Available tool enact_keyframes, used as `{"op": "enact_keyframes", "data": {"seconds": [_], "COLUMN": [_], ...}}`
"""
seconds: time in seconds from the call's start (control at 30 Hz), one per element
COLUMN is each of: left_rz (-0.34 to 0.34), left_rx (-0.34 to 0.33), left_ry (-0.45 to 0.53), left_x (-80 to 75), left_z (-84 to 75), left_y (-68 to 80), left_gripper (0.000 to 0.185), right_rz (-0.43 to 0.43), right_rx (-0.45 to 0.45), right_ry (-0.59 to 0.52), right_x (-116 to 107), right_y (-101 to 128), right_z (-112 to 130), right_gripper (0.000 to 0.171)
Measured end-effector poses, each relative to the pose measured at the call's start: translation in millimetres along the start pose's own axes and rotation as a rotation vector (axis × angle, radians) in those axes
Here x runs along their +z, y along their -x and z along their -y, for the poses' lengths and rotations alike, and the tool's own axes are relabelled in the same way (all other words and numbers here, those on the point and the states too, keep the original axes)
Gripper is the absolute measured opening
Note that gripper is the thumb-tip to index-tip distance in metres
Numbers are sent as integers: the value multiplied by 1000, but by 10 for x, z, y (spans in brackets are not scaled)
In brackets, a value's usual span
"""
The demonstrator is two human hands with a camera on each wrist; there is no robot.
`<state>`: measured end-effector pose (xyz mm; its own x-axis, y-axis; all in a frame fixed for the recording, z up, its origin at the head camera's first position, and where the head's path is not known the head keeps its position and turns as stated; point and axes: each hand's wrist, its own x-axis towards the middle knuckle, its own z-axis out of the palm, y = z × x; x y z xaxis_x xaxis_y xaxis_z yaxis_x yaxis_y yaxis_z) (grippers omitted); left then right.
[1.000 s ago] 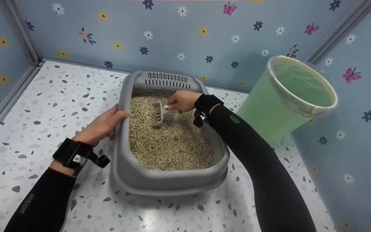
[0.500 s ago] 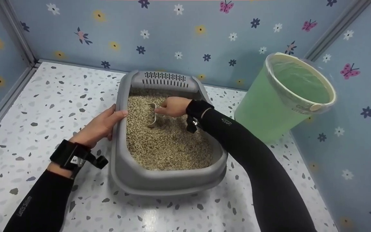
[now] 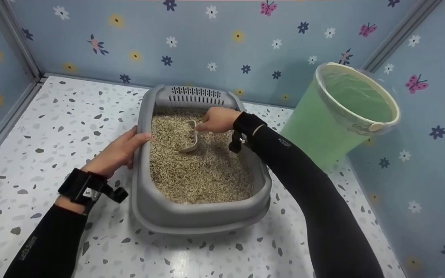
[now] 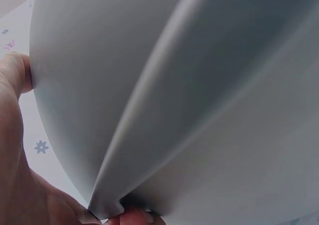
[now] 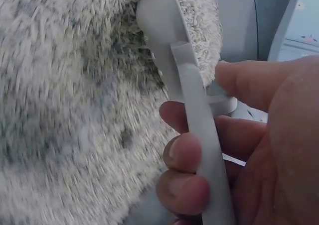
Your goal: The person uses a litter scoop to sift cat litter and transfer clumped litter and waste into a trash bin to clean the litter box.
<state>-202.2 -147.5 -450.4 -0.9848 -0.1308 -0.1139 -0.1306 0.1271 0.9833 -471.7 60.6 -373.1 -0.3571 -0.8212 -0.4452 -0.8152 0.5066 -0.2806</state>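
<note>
A grey litter box on the floor holds pale, pellet-like litter. My left hand grips its left rim, thumb on top; in the left wrist view a fingertip shows under the box's lip. Over the litter, my right hand holds a light grey litter scoop by its handle. The right wrist view shows fingers curled round the scoop handle. The scoop's head sits tilted in the litter, with pellets against it; its front edge is hidden.
Right of the box, a green bin with a cream rim and a clear liner stands near the corner. Blue flowered wall panels enclose the speckled white floor at the back and both sides.
My right hand and the scoop first went left and lower into the litter, then back right and slightly up, the scoop now tilted. My left hand keeps its grip on the rim.
</note>
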Motion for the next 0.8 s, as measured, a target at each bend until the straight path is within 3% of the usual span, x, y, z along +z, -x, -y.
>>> {"op": "enact_keyframes", "data": {"seconds": [0.3, 0.5, 0.63, 0.8], "left_rz": [-3, -4, 2, 3], "left_rx": [-9, -15, -11, -13], "left_ry": [-11, -37, -20, -19], "left_x": [-1, -22, -20, 1], "left_z": [-5, -30, -24, -13], "left_y": [-4, 8, 4, -2], "left_gripper": [89, 90, 89, 86], "right_rz": [23, -14, -32, -29], "right_rx": [174, 304, 331, 347], "right_ry": [137, 320, 459, 522], "right_x": [-370, -489, -439, -374], "right_y": [369, 594, 605, 500], "right_z": [-75, -65, -18, -9], "right_gripper": [61, 44, 35, 25]}}
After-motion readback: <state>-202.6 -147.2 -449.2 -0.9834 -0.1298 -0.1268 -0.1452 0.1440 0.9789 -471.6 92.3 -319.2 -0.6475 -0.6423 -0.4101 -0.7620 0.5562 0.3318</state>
